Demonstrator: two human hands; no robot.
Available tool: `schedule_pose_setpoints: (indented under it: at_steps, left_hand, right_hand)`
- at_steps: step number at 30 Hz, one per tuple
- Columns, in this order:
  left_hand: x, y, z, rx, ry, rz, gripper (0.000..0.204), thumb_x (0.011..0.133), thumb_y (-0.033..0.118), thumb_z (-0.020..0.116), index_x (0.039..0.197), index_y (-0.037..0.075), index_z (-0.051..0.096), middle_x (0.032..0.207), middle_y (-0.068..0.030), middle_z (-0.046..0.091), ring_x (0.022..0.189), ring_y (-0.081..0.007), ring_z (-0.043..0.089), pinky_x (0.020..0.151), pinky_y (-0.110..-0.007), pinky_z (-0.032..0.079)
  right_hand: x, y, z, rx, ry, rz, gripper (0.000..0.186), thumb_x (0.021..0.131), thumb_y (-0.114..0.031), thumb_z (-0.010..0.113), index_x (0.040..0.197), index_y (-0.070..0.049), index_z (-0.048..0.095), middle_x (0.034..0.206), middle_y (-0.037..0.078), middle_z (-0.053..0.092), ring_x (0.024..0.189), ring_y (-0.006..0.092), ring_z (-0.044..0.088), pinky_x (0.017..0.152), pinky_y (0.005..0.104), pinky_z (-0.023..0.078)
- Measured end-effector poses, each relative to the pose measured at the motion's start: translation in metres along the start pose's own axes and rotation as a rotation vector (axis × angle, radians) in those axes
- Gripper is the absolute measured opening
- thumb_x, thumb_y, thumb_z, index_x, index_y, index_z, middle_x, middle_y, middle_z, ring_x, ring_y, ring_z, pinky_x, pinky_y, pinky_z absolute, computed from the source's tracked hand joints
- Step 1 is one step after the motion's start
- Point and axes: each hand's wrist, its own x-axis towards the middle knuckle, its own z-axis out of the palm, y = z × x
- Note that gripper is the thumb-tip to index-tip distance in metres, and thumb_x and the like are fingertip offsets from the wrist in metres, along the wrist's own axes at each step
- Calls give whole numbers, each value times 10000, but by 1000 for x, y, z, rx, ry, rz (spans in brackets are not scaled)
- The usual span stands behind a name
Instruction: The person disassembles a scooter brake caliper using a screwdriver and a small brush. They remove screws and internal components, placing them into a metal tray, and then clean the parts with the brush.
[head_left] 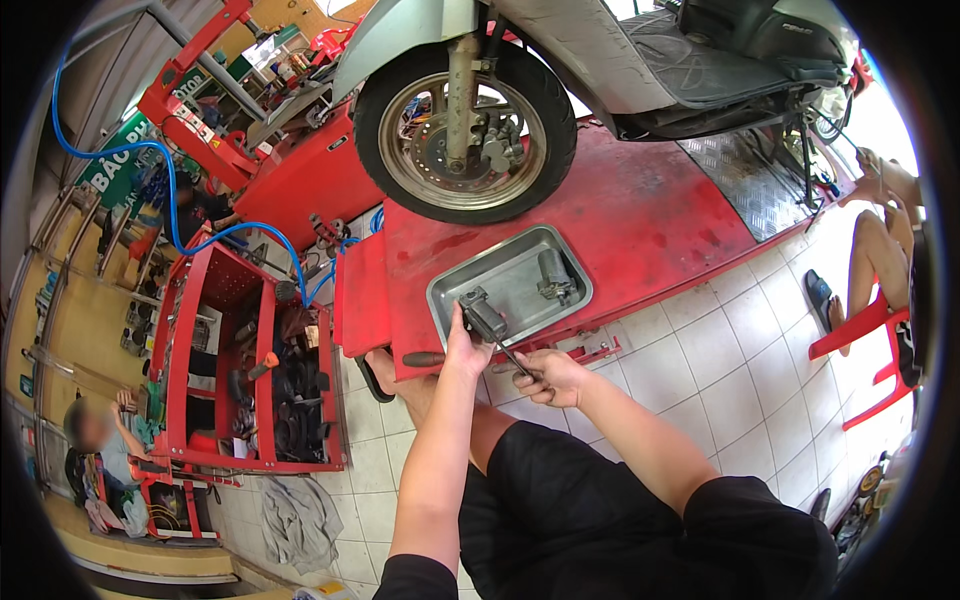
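Observation:
My left hand point(467, 346) grips a dark, blocky metal part point(485, 316) over the near left corner of a shallow metal tray point(442, 316). In my right hand point(554, 378) is a slim, dark-shafted tool point(513, 360). Its shaft slants up to the near end of the metal part; the exact tip is too small to make out. Inside the tray, toward its right end, lies a second dark metal part, roughly cylindrical point(553, 274). A dark tool handle point(425, 359) rests at the red platform's near edge, left of my left hand.
The red lift platform point(640, 205) carries a scooter, its front wheel point(465, 135) just beyond the tray. A red tool cart point(250, 465) and blue air hose point(172, 190) are on the left. One person sits at the right by a red chair point(862, 328); others are at the left.

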Motion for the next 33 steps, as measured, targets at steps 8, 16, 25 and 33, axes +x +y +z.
schedule_pose_setpoints:
  at_steps: [8, 16, 25, 33]
  left_hand:
    - [-8, 1, 9, -8, 21, 16, 561, 915, 598, 520, 1112, 75, 569, 956, -149, 597, 884, -323, 589, 833, -518, 521]
    - [-9, -5, 16, 121, 124, 94, 539, 914, 599, 528, 1147, 114, 552, 1035, -129, 579, 938, -329, 572, 843, -544, 502]
    - [-4, -7, 15, 179, 104, 85, 550, 922, 614, 505, 1127, 108, 571, 1009, -128, 605, 903, -323, 601, 794, -489, 524]
    - [-2, -5, 13, 146, 104, 70, 560, 913, 588, 546, 1150, 80, 560, 1051, -158, 587, 929, -352, 595, 820, -530, 529]
  right_hand:
    - [14, -9, -7, -438, 215, -69, 248, 1007, -259, 500, 951, -24, 558, 627, 57, 501, 455, 135, 359, 402, 291, 272]
    - [5, 11, 17, -1302, 692, -545, 218, 860, -103, 536, 941, 50, 669, 851, 316, 630, 899, 448, 632, 803, 486, 485]
    - [2, -9, 9, -730, 181, -340, 297, 847, -30, 492, 1098, 53, 628, 1043, 167, 682, 905, 261, 653, 773, 418, 505]
    - [-4, -6, 14, -243, -11, -123, 346, 949, 8, 501, 1291, 57, 504, 1089, 137, 605, 958, 272, 639, 855, 470, 541]
